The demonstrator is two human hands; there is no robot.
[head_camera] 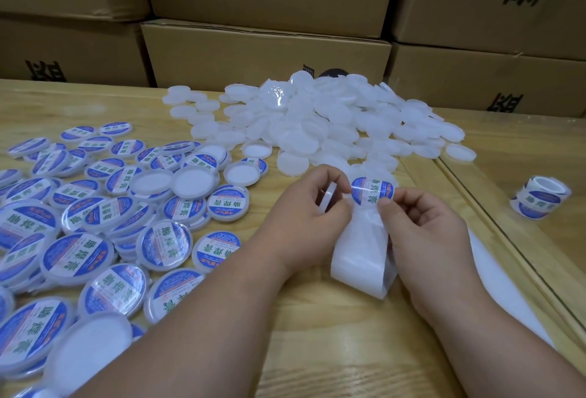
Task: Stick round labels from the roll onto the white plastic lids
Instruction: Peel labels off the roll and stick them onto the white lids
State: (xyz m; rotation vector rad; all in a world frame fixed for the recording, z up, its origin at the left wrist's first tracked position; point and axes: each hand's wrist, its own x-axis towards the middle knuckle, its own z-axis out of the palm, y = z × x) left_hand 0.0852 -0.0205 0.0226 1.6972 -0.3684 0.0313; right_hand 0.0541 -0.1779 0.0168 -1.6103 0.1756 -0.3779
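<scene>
My left hand (304,207) grips a bare lid (328,196) on edge, fingers curled. Right hand (421,223) pinches the label (372,191) & backing strip (361,258), just right of the lid. Risk: label goes on crooked or creases, or folds onto itself, if I rush.

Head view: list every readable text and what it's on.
"助焊膏": big green characters on the round label held between left hand and right hand.
"助焊膏": same on the labelled lids.
Label roll: same design, blurred.
Cardboard boxes: black characters, cropped, unreadable.
Small print on labels: too small.
</scene>
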